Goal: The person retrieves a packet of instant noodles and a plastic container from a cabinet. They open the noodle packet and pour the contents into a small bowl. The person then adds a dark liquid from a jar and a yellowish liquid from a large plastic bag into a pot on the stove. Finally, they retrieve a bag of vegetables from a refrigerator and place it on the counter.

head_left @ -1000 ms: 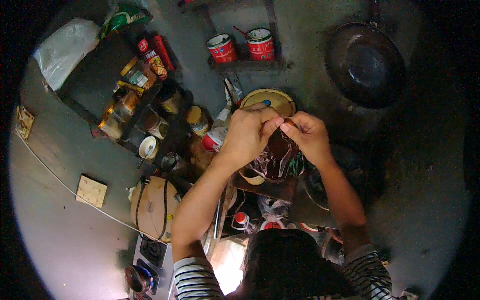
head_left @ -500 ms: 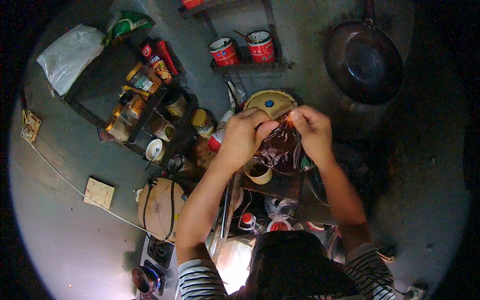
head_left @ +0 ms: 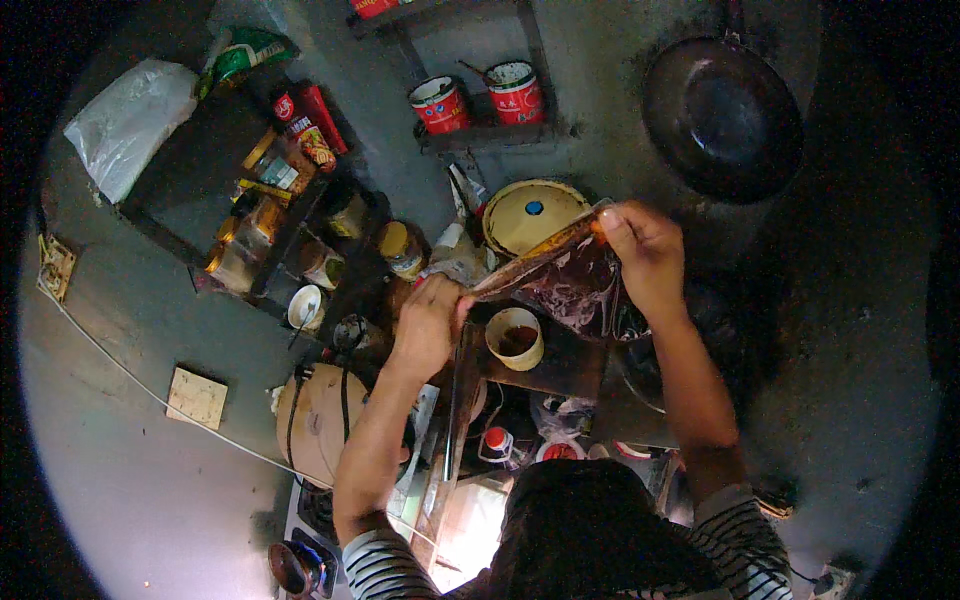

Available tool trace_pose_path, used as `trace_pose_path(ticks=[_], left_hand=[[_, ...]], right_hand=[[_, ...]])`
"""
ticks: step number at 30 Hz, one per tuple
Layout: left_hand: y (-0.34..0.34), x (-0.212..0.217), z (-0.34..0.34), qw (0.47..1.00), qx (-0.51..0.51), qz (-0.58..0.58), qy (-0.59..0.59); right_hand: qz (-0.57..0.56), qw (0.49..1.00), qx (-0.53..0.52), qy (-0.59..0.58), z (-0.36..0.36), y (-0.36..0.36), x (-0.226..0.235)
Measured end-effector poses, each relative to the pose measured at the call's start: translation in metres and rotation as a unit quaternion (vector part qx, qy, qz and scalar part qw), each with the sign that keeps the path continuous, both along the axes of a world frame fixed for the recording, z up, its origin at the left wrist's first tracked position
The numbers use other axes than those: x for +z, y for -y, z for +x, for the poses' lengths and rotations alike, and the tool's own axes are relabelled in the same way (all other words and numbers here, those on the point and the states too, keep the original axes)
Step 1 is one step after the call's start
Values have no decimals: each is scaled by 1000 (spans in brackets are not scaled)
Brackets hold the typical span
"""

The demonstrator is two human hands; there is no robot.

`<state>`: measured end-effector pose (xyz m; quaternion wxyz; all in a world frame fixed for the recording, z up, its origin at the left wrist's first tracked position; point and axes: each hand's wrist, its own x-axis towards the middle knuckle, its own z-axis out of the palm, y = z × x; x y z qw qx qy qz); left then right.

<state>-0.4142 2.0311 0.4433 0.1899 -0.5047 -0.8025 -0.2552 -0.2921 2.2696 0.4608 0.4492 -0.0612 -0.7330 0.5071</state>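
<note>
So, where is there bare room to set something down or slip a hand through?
A small patch of brown tabletop looks bare just right of the cup and below the plastic bag. A hand could probably pass along the wall between the red cans and the hanging wok. It is crowded at left, among the jars, and around the red-capped bottle.

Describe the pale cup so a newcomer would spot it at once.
From the dark wok on the wall, go down to the plastic bag stretched between left hand and right hand. Just below it in view sits the pale cup: open, with brown contents, unlike the yellow lid with its blue centre.
</note>
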Motion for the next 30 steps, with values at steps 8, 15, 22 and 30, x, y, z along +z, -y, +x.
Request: trace_pose_path(ticks=[8,15,22,30], left_hand=[[-55,92,26,989,-112,92,-3],[-97,98,26,979,-187,73,23],[-90,96,28,975,-129,48,174],[-52,73,27,986,-91,25,139]], right_hand=[[7,999,28,20,-11,6,8],[-7,974,221,51,-14,-6,11],[-59,982,175,36,-7,11,2],[-82,993,64,-48,-13,15,15]])
